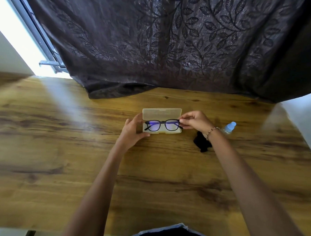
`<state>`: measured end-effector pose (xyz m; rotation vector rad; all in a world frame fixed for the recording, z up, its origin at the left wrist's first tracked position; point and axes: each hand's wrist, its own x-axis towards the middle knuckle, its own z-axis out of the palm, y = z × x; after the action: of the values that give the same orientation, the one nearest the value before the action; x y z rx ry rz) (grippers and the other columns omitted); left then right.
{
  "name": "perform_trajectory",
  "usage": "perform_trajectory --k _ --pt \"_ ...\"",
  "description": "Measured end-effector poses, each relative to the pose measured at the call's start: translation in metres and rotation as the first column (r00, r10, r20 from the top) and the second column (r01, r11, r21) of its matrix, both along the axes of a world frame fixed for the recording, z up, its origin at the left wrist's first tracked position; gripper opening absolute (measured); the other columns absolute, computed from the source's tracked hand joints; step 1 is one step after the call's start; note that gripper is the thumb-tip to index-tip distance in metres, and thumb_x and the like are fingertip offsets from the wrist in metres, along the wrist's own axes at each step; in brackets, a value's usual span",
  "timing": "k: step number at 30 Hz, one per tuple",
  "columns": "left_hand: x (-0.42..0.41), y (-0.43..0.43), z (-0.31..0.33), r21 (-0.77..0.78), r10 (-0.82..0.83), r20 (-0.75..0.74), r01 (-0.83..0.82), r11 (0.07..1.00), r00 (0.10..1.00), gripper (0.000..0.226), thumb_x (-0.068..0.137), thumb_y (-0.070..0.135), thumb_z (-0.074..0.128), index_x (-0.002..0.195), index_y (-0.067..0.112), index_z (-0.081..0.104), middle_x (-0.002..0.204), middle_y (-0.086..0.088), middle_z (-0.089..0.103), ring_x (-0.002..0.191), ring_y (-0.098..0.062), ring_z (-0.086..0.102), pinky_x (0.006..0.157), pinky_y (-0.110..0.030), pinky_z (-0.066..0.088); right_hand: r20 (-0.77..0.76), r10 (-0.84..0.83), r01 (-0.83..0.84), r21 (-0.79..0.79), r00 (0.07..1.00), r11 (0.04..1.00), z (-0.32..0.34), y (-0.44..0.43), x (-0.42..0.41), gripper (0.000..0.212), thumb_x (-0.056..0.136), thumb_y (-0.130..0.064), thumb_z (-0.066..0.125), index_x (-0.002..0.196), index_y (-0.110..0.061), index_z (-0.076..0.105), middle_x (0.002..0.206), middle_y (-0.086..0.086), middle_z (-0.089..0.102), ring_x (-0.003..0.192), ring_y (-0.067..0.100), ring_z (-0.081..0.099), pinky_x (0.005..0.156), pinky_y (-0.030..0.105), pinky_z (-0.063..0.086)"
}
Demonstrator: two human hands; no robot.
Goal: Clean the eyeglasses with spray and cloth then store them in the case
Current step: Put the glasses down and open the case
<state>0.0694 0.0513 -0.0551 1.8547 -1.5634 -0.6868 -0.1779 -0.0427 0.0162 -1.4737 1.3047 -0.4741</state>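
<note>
Here the eyeglasses (162,125) sit over the open case (161,120), near the middle of the far half of the wooden table (60,149). Their frame is dark and fairly thick, with two rounded-square lenses that catch a violet-blue sheen. The arms look folded in behind the lenses, one dark tip slanting out at the lower left. Whether the glasses rest on the case floor or are held just above it cannot be told.

The case is a shallow rectangle of pale, cloudy yellowish plastic, its flat lid standing up at the back. The left hand (132,130) cups the left end of the case, thumb along the front edge and fingers up the side. The right hand (193,120) pinches the right end of the frame between thumb and fingertips; a beaded bracelet (211,132) circles that wrist.

Just right of the case, partly under the right wrist, lies a crumpled black cloth (202,143), soft and matte. Beyond it a small clear spray bottle (229,127) with a pale blue cap lies tilted on the table. The tabletop shows warm brown grain with dark knots. A dark curtain (172,43) with a shiny leaf pattern hangs behind, its hem pooled on the far edge.
</note>
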Motion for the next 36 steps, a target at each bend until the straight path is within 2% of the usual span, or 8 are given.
perform_trajectory --k 4,11,17,21,27,30,32,36 --pt "0.0 0.0 -0.001 0.001 0.007 0.006 -0.007 1.0 1.0 0.093 0.073 0.029 0.078 0.148 0.024 0.024 0.132 0.004 0.057 0.123 -0.017 0.036 0.097 -0.036 0.033 -0.018 -0.042 0.042 0.006 0.999 0.999 -0.004 0.0 0.007 0.016 0.087 0.002 0.063 0.103 0.003 0.067 0.095 0.013 0.068 0.079 0.012 0.066 0.069 0.018 0.057" --pt "0.0 0.0 -0.003 -0.009 0.007 0.008 -0.007 1.0 1.0 0.089 0.074 0.029 0.078 0.147 0.027 0.027 0.131 0.005 0.056 0.112 -0.005 0.029 0.091 -0.031 0.03 0.018 -0.198 0.199 -0.09 0.98 0.976 -0.019 0.003 0.015 0.012 0.081 0.003 0.07 0.082 -0.01 0.071 0.093 0.008 0.07 0.081 0.015 0.069 0.069 0.022 0.059" --pt "-0.001 -0.001 -0.003 -0.007 0.001 0.015 -0.001 1.0 1.0 0.087 0.074 0.028 0.078 0.146 0.027 0.029 0.132 0.004 0.055 0.117 -0.011 0.033 0.093 -0.029 0.029 -0.126 -0.201 0.177 -0.178 0.971 0.968 -0.031 0.004 0.015 0.008 0.08 -0.008 0.075 0.085 -0.014 0.074 0.078 -0.003 0.07 0.063 0.005 0.064 0.056 0.01 0.053" --pt "0.0 -0.001 -0.002 -0.011 -0.003 0.022 0.003 1.0 1.0 0.086 0.074 0.029 0.078 0.145 0.029 0.03 0.131 0.006 0.055 0.111 -0.004 0.03 0.092 -0.027 0.03 -0.131 -0.194 0.164 -0.211 0.972 0.964 -0.034 0.006 0.016 0.008 0.082 -0.007 0.072 0.089 -0.012 0.074 0.079 -0.002 0.068 0.062 0.004 0.063 0.05 0.008 0.05" --pt "0.006 -0.002 -0.001 0.014 -0.007 0.028 0.006 1.0 1.0 0.088 0.072 0.033 0.079 0.145 0.031 0.03 0.132 0.007 0.055 0.122 -0.015 0.033 0.098 -0.035 0.033 -0.195 -0.129 0.067 -0.297 0.972 0.953 -0.026 0.005 0.004 0.016 0.082 -0.012 0.073 0.098 -0.014 0.072 0.087 -0.002 0.068 0.076 0.007 0.062 0.065 0.018 0.054" --pt "0.01 -0.002 0.0 0.049 -0.002 0.002 0.002 0.999 1.0 0.088 0.073 0.034 0.079 0.145 0.033 0.029 0.132 0.007 0.054 0.127 -0.018 0.032 0.096 -0.035 0.031 -0.216 -0.128 0.055 -0.316 0.968 0.947 -0.024 0.005 -0.001 0.019 0.082 -0.019 0.074 0.1 -0.016 0.07 0.082 -0.007 0.066 0.071 0.001 0.059 0.06 0.013 0.046" --pt "0.01 -0.002 0.002 0.059 -0.006 0.006 0.005 0.998 1.0 0.086 0.073 0.036 0.078 0.145 0.034 0.029 0.131 0.008 0.054 0.126 -0.018 0.032 0.095 -0.035 0.031 -0.233 -0.104 0.037 -0.275 0.967 0.961 -0.024 0.006 -0.002 0.023 0.079 -0.027 0.076 0.099 -0.019 0.068 0.081 -0.011 0.065 0.07 0.0 0.06 0.061 0.014 0.046" --pt "0.009 -0.002 0.007 0.078 -0.006 0.014 0.005 0.997 1.0 0.083 0.074 0.04 0.077 0.144 0.034 0.032 0.131 0.008 0.055 0.127 -0.019 0.031 0.095 -0.037 0.033 -0.178 -0.045 0.02 -0.143 0.983 0.99 -0.026 0.009 0.001 0.035 0.069 -0.036 0.083 0.097 -0.024 0.066 0.084 -0.009 0.07 0.08 0.01 0.068 0.079 0.031 0.057"
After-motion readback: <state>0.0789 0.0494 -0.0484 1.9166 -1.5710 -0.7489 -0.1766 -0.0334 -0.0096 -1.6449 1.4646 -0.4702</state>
